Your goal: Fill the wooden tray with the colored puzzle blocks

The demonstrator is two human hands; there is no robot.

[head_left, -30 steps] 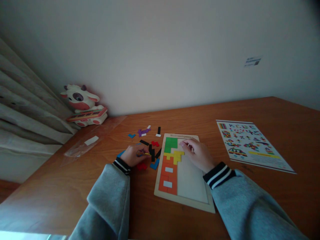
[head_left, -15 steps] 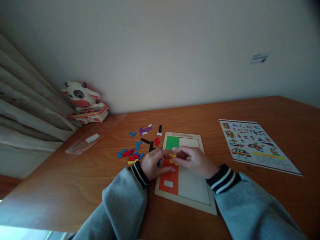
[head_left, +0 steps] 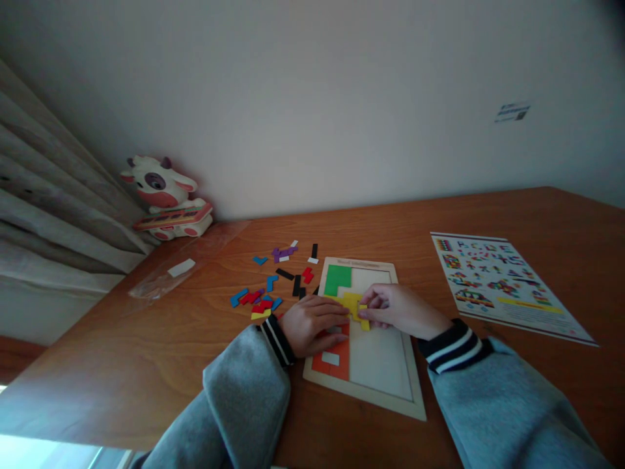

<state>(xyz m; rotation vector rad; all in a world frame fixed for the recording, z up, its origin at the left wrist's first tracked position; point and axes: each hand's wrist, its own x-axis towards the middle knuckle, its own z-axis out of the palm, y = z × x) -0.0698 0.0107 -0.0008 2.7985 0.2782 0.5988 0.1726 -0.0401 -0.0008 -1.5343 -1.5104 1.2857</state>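
- Wooden board: green pieces, orange pieces, yellow pieces cover part of its left side; blue pieces, red pieces, black pieces remain loose on the table.
- Right hand: pinching a yellow piece over the board.
- Left hand: palm down, thumb apart, over the orange pieces.
- Half a second ago, hands met above the yellow; now right sits farther right.

Grey sleeves, white-striped black cuffs

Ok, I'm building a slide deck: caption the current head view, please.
Right hand touches a yellow piece on the puzzle board while the left hand lies across its left edge.
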